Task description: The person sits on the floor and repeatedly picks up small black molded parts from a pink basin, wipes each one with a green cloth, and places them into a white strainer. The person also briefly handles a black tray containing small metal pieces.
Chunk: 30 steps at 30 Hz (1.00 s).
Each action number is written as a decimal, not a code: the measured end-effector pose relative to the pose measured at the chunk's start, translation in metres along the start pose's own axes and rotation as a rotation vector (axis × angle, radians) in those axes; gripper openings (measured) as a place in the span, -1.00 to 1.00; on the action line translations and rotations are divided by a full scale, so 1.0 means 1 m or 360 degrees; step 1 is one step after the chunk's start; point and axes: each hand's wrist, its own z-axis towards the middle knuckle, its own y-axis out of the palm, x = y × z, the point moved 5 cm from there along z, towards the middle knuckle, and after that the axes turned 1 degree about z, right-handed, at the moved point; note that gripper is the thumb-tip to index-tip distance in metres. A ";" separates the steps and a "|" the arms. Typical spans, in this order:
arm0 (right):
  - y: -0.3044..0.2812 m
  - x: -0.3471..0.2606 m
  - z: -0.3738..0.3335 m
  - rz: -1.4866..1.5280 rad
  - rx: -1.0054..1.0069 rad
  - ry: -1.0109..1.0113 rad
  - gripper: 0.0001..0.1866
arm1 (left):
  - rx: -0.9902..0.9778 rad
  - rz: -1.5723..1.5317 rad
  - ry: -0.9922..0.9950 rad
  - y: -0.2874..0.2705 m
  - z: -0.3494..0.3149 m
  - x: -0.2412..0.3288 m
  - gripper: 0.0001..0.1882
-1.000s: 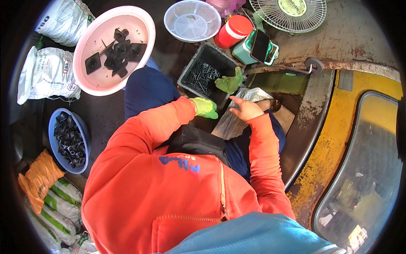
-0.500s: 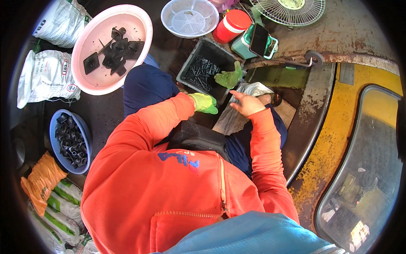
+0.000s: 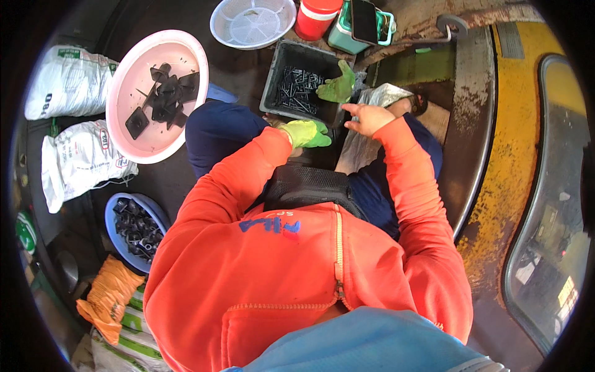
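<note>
My left hand (image 3: 305, 133) wears a yellow-green work glove. Its fingers point right, stretched out, just below the near edge of a dark grey plastic crate (image 3: 267, 102). Nothing shows in that hand, though its palm side is hidden. My right hand (image 3: 370, 119) is bare, by the crate's near right corner. Its index finger reaches left, the fingers are apart, and no object shows in it. Several dark, thin nail-like metal pieces (image 3: 297, 87) lie in the crate. A second green glove (image 3: 338, 82), off the hand, rests on the crate's right side.
At left are a pink basin (image 3: 116, 118) of black plastic parts, a blue basin (image 3: 116, 239) of similar parts, white sacks (image 3: 80, 155) and an orange bag (image 3: 108, 297). A sieve basket (image 3: 253, 25), red jug (image 3: 315, 18) and teal box (image 3: 344, 38) stand beyond the crate. Yellow machinery (image 3: 502, 180) borders the right.
The view has shifted, so the surroundings sit differently in it. My right hand's fingers are drawn closer together than before. My left hand stays near the crate's front edge.
</note>
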 end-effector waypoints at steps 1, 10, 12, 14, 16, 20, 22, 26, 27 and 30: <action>0.001 0.002 0.001 -0.0012 -0.0020 0.0023 -0.40 | 0.0007 0.0026 0.0028 0.000 -0.001 0.000 -0.44; 0.012 0.008 0.015 -0.0090 -0.0051 0.0015 -0.39 | 0.0005 0.0191 0.0246 -0.001 -0.004 0.010 -0.46; 0.014 0.007 0.015 -0.0060 -0.0086 0.0019 -0.39 | 0.0007 0.0213 0.0274 -0.002 -0.004 0.012 -0.47; 0.013 0.007 0.014 -0.0035 -0.0066 0.0029 -0.39 | 0.0011 0.0235 0.0295 -0.002 -0.004 0.012 -0.47; 0.012 0.006 0.013 -0.0036 -0.0064 0.0042 -0.39 | 0.0023 0.0256 0.0309 -0.003 -0.005 0.013 -0.48; 0.011 0.005 0.013 -0.0042 -0.0038 0.0036 -0.40 | 0.0034 0.0289 0.0330 -0.004 -0.007 0.013 -0.49; 0.010 0.004 0.012 -0.0018 -0.0023 0.0027 -0.40 | 0.0042 0.0301 0.0347 -0.005 -0.008 0.013 -0.49; 0.009 0.003 0.009 -0.0044 -0.0091 0.0083 -0.40 | 0.0064 0.0326 0.0374 -0.005 -0.007 0.015 -0.50; 0.007 0.004 0.009 -0.0070 -0.0073 0.0085 -0.39 | 0.0076 0.0340 0.0389 -0.006 -0.006 0.015 -0.50; 0.007 0.003 0.010 -0.0105 -0.0080 0.0084 -0.38 | 0.0012 0.0359 0.0332 -0.005 -0.002 0.016 -0.53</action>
